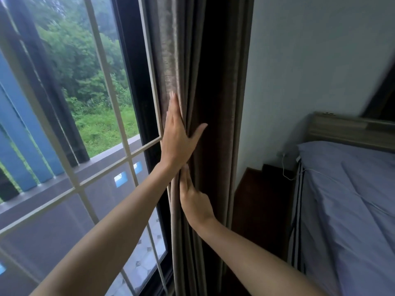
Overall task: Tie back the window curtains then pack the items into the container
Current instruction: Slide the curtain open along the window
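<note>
A brown curtain (205, 71) hangs bunched in folds at the right side of the window (85, 124), against the wall corner. My left hand (177, 133) lies flat on the curtain's left edge, fingers straight and pointing up, thumb spread to the right. Below it, my right hand (195, 201) presses its straight fingers into the folds, fingertips just under my left wrist. No tie-back or container is in view.
A white grille (126, 154) covers the window glass. To the right stand a dark wooden bedside cabinet (263, 201) and a bed with a blue sheet (350, 199). A white cable (285, 167) hangs by the wall beside the bed's wooden headboard (346, 129).
</note>
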The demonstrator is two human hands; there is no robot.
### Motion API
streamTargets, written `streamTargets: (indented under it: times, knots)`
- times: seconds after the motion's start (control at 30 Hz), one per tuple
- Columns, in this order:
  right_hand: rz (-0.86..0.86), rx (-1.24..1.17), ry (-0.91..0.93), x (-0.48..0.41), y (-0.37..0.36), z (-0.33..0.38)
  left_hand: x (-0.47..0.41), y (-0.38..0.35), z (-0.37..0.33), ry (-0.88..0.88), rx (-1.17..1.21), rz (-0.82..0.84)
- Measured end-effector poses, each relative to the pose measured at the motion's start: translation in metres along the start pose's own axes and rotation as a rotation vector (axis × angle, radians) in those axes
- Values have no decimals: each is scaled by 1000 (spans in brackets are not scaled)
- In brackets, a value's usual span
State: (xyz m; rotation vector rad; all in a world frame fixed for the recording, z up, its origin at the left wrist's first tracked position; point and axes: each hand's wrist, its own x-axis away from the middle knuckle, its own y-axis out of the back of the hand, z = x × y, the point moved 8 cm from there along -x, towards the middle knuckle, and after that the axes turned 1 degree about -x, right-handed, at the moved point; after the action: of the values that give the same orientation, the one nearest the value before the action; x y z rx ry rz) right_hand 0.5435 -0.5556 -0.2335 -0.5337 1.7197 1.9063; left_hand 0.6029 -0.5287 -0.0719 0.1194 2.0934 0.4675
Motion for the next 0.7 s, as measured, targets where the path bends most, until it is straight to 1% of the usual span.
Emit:
streamTargets:
  times: [0.07,0.1,0.13,0.2,0.23,0.27,0.3,0.33,0.43,0.5,0.57,0.7]
  knots:
    - [-8,-1,-4,4,-4,1,-3,-2,-4,-49,-102,-1]
    - [-6,-28,0,5,-6,0,-4,-4,-4,-37,-137,11]
    - [21,-85,23,5,-9,1,-4,-6,-4,-11,-167,32]
    - [128,-260,93,6,-15,0,-5,-8,-2,6,-236,67]
    - [195,-379,90,7,-15,-5,-7,-9,-1,-9,-279,72]
    - [192,-449,80,4,-9,-12,-9,-10,0,-25,-317,80]
    - [126,-476,57,-2,3,-22,-11,-10,2,-37,-340,90]
    - [14,-485,30,-11,19,-35,-12,-11,3,-40,-349,107]
    - [-378,-440,-75,-48,73,-76,-11,-10,4,-28,-353,152]
    - [-538,-428,-184,-75,105,-101,-12,-9,3,-35,-374,162]
    - [-580,-474,-253,-99,124,-118,-14,-9,4,-40,-383,166]
    - [-492,-503,-229,-121,124,-127,-16,-14,7,-60,-383,176]
